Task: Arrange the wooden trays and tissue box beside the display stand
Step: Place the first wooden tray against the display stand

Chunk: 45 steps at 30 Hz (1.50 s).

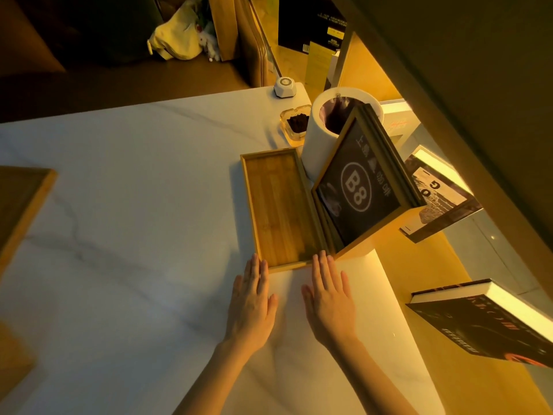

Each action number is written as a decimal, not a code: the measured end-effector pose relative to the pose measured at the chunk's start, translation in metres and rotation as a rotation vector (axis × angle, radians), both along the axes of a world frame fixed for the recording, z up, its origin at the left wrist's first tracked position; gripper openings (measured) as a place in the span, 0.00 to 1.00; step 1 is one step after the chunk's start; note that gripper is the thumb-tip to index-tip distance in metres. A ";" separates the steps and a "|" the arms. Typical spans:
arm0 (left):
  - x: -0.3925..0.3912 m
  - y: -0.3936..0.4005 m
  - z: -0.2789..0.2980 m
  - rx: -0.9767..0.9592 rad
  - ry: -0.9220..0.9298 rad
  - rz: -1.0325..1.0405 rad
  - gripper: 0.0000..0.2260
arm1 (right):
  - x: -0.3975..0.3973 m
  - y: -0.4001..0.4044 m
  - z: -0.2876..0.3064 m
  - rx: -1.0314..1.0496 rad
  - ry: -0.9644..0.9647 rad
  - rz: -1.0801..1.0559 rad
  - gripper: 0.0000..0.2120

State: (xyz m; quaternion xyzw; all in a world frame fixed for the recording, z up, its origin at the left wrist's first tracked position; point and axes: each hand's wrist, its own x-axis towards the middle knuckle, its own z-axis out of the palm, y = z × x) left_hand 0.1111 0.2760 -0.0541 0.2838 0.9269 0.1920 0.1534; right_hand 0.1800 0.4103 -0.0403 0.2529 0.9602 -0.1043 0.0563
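Observation:
A long, empty wooden tray point(278, 205) lies on the white marble table point(134, 205), its right side against the display stand point(359, 187), a wood-framed black sign marked "B8". My left hand point(251, 307) lies flat with fingertips touching the tray's near left corner. My right hand point(329, 298) lies flat with fingertips at the tray's near right corner. Both hands hold nothing. Another wooden tray point(18, 205) is partly visible at the table's left edge. No tissue box is in view.
Behind the stand is a white cylindrical bin point(317, 136), a glass ashtray point(294, 122) and a small white call button point(285, 86). Books point(490, 322) lean on the lit shelf at right. A chair with a yellow bag point(176, 37) is beyond the table.

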 end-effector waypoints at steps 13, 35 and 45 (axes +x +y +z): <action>0.005 0.003 -0.005 -0.005 0.009 0.000 0.27 | 0.002 0.007 0.002 0.003 -0.062 0.012 0.29; -0.044 -0.029 0.067 0.028 -0.056 -0.049 0.14 | -0.049 -0.023 0.078 -0.055 -0.011 0.213 0.14; -0.109 -0.175 0.142 0.049 0.113 0.104 0.14 | -0.123 -0.136 0.122 -0.058 -0.029 0.393 0.16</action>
